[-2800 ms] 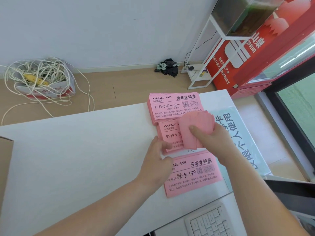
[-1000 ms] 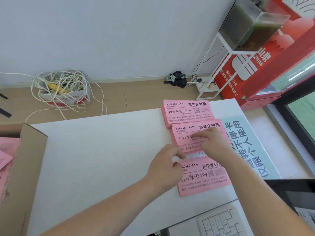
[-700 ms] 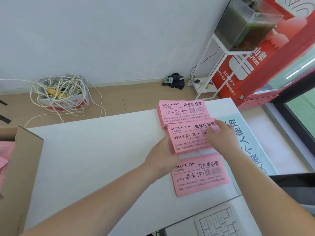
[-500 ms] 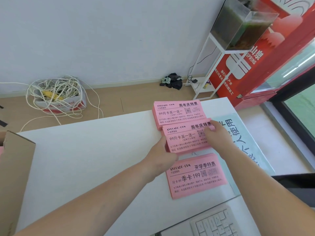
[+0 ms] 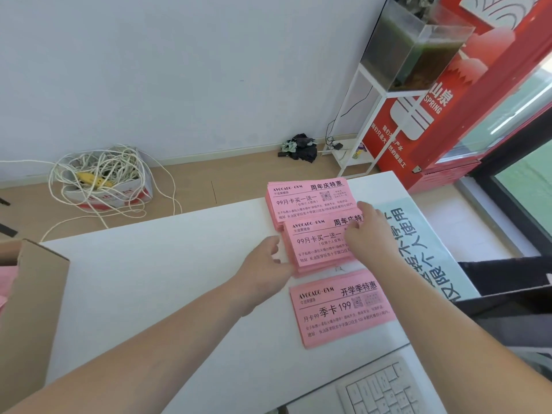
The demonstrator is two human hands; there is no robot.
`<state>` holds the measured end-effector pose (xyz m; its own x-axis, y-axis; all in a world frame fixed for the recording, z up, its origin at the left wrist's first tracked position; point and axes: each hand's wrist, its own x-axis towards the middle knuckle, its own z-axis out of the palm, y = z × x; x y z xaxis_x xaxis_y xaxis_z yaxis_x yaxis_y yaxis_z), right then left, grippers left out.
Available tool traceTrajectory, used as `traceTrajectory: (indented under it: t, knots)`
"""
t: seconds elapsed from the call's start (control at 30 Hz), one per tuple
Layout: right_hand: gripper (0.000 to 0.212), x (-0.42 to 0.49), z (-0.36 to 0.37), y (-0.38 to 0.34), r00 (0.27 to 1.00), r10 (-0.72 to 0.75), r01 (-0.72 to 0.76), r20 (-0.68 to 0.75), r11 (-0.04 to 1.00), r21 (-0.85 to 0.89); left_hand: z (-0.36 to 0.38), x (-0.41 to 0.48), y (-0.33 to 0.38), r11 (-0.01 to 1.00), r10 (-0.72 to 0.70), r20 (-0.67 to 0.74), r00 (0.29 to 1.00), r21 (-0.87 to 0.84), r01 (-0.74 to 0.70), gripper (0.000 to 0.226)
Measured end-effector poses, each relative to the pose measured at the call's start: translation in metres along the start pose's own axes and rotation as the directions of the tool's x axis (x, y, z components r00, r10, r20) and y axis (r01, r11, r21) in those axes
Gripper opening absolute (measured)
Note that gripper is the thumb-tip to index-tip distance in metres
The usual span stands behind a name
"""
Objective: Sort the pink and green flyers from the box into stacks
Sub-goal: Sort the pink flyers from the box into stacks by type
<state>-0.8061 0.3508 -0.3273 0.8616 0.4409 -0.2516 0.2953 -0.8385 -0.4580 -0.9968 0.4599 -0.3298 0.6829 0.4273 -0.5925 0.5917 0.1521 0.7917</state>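
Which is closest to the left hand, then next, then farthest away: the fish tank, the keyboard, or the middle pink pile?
From the left hand:
1. Middle pink pile, just beside its fingertips.
2. Keyboard, lower right, nearest the person.
3. Fish tank, high up, far right.

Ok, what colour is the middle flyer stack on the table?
The middle flyer stack is pink with black print; head view.

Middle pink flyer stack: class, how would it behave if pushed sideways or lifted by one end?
The middle stack is loose thin sheets with staggered edges, so a push would probably fan it out. Lifted by one end it would likely droop; the left hand and right hand sit at both ends. On the smooth table it should slide easily.
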Motion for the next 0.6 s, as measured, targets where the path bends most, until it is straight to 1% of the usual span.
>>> traceTrajectory:
  t: [0.03, 0.1, 0.17, 0.3, 0.4, 0.5, 0.6]
  knots:
    - [0.054, -0.009, 0.004, -0.013, 0.997, -0.072, 0.072, 0.005, 0.997, -0.005, -0.010, -0.005, -0.003, 1.000, -0.005, -0.024, 1.000, 0.007, 0.006, 0.067]
    - [0.045, -0.027, 0.014, -0.041, 0.976, -0.218, 0.217, 0.030, 0.976, 0.033, -0.029, -0.016, -0.009, 1.000, 0.013, -0.056, 0.998, 0.021, -0.012, 0.056]
    - [0.037, -0.045, 0.027, -0.070, 0.946, -0.319, 0.314, 0.060, 0.946, 0.076, -0.050, -0.030, -0.014, 0.999, 0.031, -0.086, 0.996, 0.007, -0.031, 0.045]
    - [0.030, -0.082, 0.056, -0.127, 0.901, -0.423, 0.406, 0.097, 0.901, 0.154, -0.103, -0.071, -0.024, 0.994, 0.100, -0.163, 0.981, -0.022, -0.105, 0.033]
    - [0.023, -0.118, 0.078, -0.177, 0.857, -0.486, 0.451, 0.169, 0.868, 0.209, -0.154, -0.114, -0.041, 0.989, 0.131, -0.221, 0.966, -0.037, -0.143, 0.025]
    - [0.019, -0.166, 0.107, -0.232, 0.795, -0.560, 0.490, 0.235, 0.820, 0.294, -0.211, -0.164, -0.073, 0.986, 0.139, -0.313, 0.939, -0.040, -0.159, 0.020]
    - [0.019, -0.219, 0.149, -0.277, 0.715, -0.647, 0.532, 0.265, 0.749, 0.394, -0.269, -0.217, -0.115, 0.988, 0.140, -0.403, 0.904, -0.006, -0.156, 0.018]
